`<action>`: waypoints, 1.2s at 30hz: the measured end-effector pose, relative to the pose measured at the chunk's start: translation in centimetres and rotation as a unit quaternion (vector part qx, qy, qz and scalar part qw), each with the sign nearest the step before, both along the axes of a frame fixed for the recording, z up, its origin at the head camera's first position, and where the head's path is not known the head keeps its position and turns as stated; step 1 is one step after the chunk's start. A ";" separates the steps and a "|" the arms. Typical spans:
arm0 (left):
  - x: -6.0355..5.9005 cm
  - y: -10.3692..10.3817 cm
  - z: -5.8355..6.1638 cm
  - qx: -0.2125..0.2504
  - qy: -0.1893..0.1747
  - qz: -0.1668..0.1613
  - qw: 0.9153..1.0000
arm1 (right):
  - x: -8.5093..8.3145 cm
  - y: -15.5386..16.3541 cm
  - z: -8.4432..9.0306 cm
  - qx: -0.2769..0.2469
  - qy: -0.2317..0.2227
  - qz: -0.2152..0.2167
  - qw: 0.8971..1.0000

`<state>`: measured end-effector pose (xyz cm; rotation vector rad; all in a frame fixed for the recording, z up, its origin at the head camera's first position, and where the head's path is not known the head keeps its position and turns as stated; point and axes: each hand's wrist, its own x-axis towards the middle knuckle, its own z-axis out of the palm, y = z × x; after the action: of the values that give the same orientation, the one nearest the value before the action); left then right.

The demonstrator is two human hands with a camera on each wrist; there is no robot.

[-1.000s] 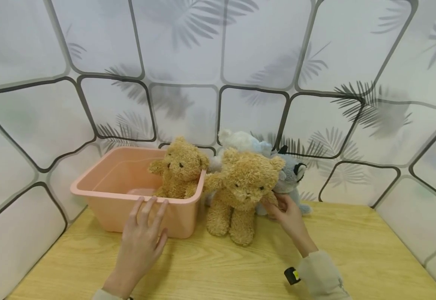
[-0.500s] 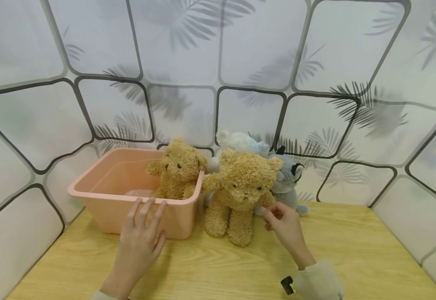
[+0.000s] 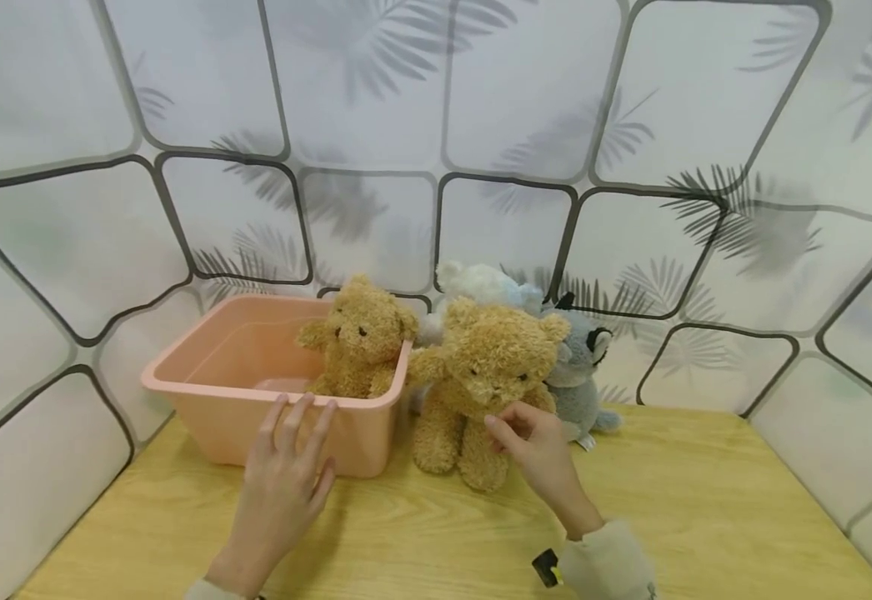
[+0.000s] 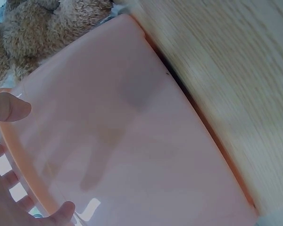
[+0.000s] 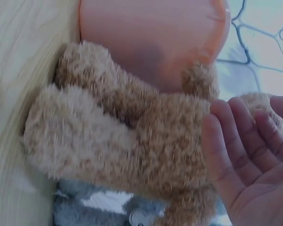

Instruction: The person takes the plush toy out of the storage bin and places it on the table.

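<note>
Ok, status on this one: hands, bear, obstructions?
Left hand open, pressing pink bin. Right hand open at standing brown bear, not gripping. Grey plush close behind.

My bare left hand [image 3: 280, 479] and right hand [image 3: 539, 454] come out of pale beige sleeves [image 3: 607, 560], with a small black-and-yellow device [image 3: 547, 569] at my right wrist.

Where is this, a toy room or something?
Probably a small play or toy-sorting corner: fluffy brown teddy bears, a pink plastic tub on a light wooden table, and white panels printed with leaves all around.
</note>
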<state>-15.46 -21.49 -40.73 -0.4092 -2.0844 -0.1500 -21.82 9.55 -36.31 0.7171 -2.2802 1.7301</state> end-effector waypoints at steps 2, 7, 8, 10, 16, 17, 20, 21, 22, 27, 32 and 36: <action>0.0 0.0 0.0 -0.001 0.001 0.001 1.000 | 0.1 -0.5 0.0 -0.002 0.004 0.025 1.000; 0.0 0.0 0.0 -0.002 0.007 0.000 1.000 | 0.4 -1.9 0.4 -0.001 0.010 0.073 0.997; -0.1 0.0 -0.1 -0.002 0.009 -0.001 1.000 | 0.4 -2.3 0.5 -0.001 0.008 0.078 0.997; -0.1 0.0 -0.1 -0.001 0.012 -0.004 1.000 | 0.6 -2.9 0.9 0.004 0.003 0.083 0.997; -0.1 0.0 -0.1 0.003 0.016 -0.007 1.000 | 0.8 -4.4 2.0 0.005 0.009 0.095 0.995; -0.1 0.0 -0.1 0.003 0.016 -0.007 1.000 | 0.8 -4.6 2.1 0.003 0.011 0.097 0.995; -0.1 0.0 -0.1 0.001 0.017 -0.005 1.000 | 0.7 -5.0 2.3 -0.013 0.004 0.104 0.994; -0.1 0.0 -0.1 0.001 0.017 -0.005 1.000 | 0.6 -5.1 2.4 -0.014 0.003 0.101 0.995; -0.1 0.0 -0.1 0.000 0.017 -0.004 1.000 | 0.5 -5.3 2.5 -0.015 0.001 0.099 0.995; -0.1 0.0 -0.1 -0.001 0.014 -0.001 1.000 | 0.0 -6.3 3.0 -0.024 -0.016 0.096 0.995; -0.1 -0.1 -0.1 -0.006 0.012 0.000 1.000 | -0.6 -7.3 3.5 -0.048 -0.037 0.105 0.993; -0.1 0.0 -0.1 -0.004 0.011 -0.001 1.000 | -0.9 -7.7 3.6 -0.054 -0.028 0.103 0.993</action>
<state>-15.55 -21.51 -40.84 -0.4161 -2.0630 -0.1382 -22.74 1.82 -32.71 0.9206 -2.1950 1.9692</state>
